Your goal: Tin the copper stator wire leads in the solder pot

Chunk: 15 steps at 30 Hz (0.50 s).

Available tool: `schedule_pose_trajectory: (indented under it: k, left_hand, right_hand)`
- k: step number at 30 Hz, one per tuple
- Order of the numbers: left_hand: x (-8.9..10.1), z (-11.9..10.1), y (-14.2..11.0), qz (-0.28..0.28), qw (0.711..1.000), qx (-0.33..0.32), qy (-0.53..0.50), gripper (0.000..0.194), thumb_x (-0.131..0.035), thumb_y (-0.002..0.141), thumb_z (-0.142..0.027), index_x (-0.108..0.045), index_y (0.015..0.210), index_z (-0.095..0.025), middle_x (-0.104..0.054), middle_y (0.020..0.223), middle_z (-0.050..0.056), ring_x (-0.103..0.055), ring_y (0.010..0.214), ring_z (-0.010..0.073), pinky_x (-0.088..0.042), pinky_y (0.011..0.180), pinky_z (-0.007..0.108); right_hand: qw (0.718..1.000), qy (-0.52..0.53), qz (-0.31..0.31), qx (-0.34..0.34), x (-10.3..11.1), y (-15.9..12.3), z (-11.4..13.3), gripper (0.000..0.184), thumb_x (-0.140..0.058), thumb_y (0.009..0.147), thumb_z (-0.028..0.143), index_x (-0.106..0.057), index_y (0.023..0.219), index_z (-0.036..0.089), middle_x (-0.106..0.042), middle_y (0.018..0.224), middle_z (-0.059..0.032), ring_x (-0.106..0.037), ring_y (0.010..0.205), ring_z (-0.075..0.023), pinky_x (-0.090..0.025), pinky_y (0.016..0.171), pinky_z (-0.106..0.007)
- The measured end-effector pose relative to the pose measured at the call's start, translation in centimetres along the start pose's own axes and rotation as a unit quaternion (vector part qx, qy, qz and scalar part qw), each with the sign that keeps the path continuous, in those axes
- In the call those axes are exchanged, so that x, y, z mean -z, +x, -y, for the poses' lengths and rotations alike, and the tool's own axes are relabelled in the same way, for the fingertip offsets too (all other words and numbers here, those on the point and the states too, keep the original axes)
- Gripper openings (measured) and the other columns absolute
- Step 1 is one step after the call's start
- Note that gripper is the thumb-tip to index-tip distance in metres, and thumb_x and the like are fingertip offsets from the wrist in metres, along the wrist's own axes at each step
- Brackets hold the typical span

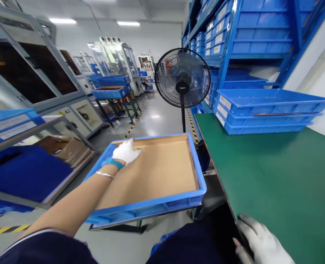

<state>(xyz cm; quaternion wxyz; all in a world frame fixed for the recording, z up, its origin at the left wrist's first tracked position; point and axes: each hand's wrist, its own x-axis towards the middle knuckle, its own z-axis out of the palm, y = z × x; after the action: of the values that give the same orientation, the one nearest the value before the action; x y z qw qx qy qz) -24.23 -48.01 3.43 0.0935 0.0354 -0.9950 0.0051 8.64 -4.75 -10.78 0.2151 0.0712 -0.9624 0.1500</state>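
My left hand (126,151), in a white glove with a greyish thumb tip, reaches to the far left corner of a blue plastic tray (162,201). Its thumb points right, apart from the fingers, over the brown cardboard (162,168) lining the tray. Whether the fingers touch the rim or the cardboard, I cannot tell. At the lower right, my gloved right hand (261,240) rests at the near edge of a green-topped table (275,165). Its fingers lie on the top and the thumb is lower, beside the edge; I see nothing held in it.
The tray sits on a low metal stand (140,224). Beyond it stands a black fan (182,87). Stacked blue trays (264,119) occupy the table's far end, below a blue shelf rack (228,44). Leftward are a trolley (68,172) and machines (49,69). Another blue-tray stand (109,94) is farther off.
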Motion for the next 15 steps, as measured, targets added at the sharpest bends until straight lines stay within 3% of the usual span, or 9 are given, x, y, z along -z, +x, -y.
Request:
schedule_pose_trajectory:
  k: [4,9,12,15]
  left_hand:
    - [-1.8,-3.0,2.0,-0.024,0.997,-0.06,0.039,0.06,-0.053,0.076,-0.035,-0.048,0.131,-0.013,-0.046,0.14,0.017,-0.038,0.132,0.0338,-0.027,0.108,0.043]
    - [-1.4,-4.6,2.2,-0.026,0.993,-0.082,0.076,0.04,-0.049,0.077,-0.031,-0.062,0.107,-0.009,-0.059,0.121,0.019,-0.052,0.113,0.0349,-0.035,0.099,0.045]
    - [1.7,-3.8,1.6,-0.022,0.994,-0.065,0.083,0.04,-0.045,0.081,-0.036,-0.059,0.111,-0.012,-0.066,0.103,0.011,-0.06,0.094,0.0291,-0.044,0.085,0.039]
    - [8.0,-2.8,0.8,-0.059,0.994,-0.023,0.086,0.047,-0.039,0.087,-0.043,-0.052,0.12,-0.013,-0.064,0.108,0.006,-0.058,0.1,0.0273,-0.044,0.09,0.041]
  right_hand:
    - [0.999,-0.023,-0.027,0.008,0.3,0.1,0.5,0.027,-0.06,0.077,0.034,-0.068,0.1,0.022,-0.071,0.106,-0.0072,-0.07,0.086,-0.0205,-0.06,0.069,-0.028]
    - [0.997,-0.045,-0.019,-0.06,1.7,-1.6,1.3,0.029,-0.06,0.077,0.035,-0.068,0.102,0.023,-0.07,0.109,-0.0063,-0.069,0.089,-0.0202,-0.059,0.071,-0.028]
    - [0.995,-0.02,0.015,-0.093,1.9,-2.1,1.4,0.029,-0.058,0.08,0.037,-0.067,0.104,0.025,-0.067,0.114,-0.0059,-0.068,0.095,-0.0204,-0.058,0.077,-0.029]
    - [0.988,0.02,0.059,-0.139,2.4,-0.9,1.7,0.032,-0.055,0.081,0.039,-0.066,0.108,0.026,-0.064,0.121,-0.0061,-0.066,0.1,-0.0217,-0.057,0.082,-0.033]
